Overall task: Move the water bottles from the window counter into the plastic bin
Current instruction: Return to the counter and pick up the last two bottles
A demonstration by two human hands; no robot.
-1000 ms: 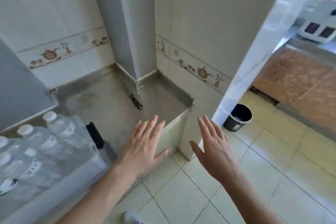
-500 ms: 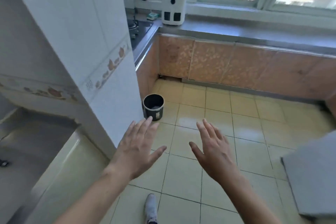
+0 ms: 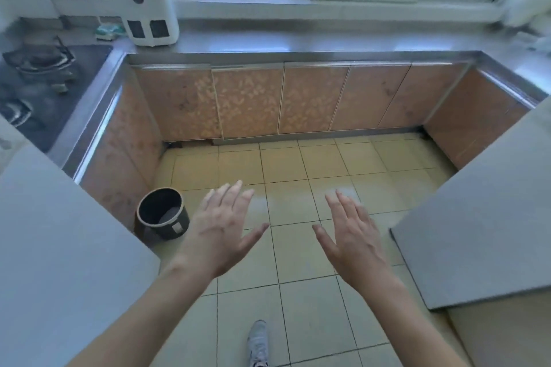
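Observation:
I face the grey window counter (image 3: 298, 42), which runs under the window across the top of the view. No water bottle shows on its visible stretch, and the plastic bin is out of view. My left hand (image 3: 222, 229) and my right hand (image 3: 351, 235) hover side by side over the tiled floor, palms down, fingers spread, holding nothing. Something pale and blurred lies at the counter's far right end (image 3: 536, 42); I cannot tell what it is.
A white appliance (image 3: 146, 6) stands on the counter at the left. A gas stove (image 3: 38, 68) sits further left. A black bucket (image 3: 162, 213) stands on the floor by the left cabinet. Grey surfaces (image 3: 477, 217) flank me on both sides. My shoe (image 3: 258, 343) is below.
The view has swung right, from the corner counter with the bin of bottles to the window counter. Both hands stay empty and spread in front of me.

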